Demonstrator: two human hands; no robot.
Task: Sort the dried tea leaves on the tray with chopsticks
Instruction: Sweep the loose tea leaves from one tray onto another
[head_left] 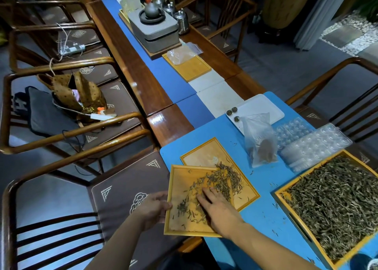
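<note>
We start at the dried tea leaves (pixel 206 185): a loose dark scatter that runs from the near small tray (pixel 178 224) over its far right corner onto the second small tray (pixel 204 153) that lies partly beneath it. The near tray is tipped over the edge of the blue surface (pixel 263 206), its far corner resting on the second tray. We judge the sorting to be at an early or middle stage: one small batch is spread thin, while the large tray (pixel 286 190) to the right holds a deep bed of leaves (pixel 335 204) that looks untouched. We see no chopsticks anywhere, so the work at this moment goes by bare fingers.

Our right hand (pixel 214 206) lies flat on the near tray, fingers straight and slightly spread, tips touching the leaves near the middle of the scatter; it holds nothing. Our left hand (pixel 153 206) grips the near tray's left rim, fingers curled round the edge, steadying it.

Beyond the trays a clear plastic bag (pixel 259 141) stands on the surface, with clear moulded blister sheets (pixel 313 145) just beside it and a white tray (pixel 263 108) behind.
</note>
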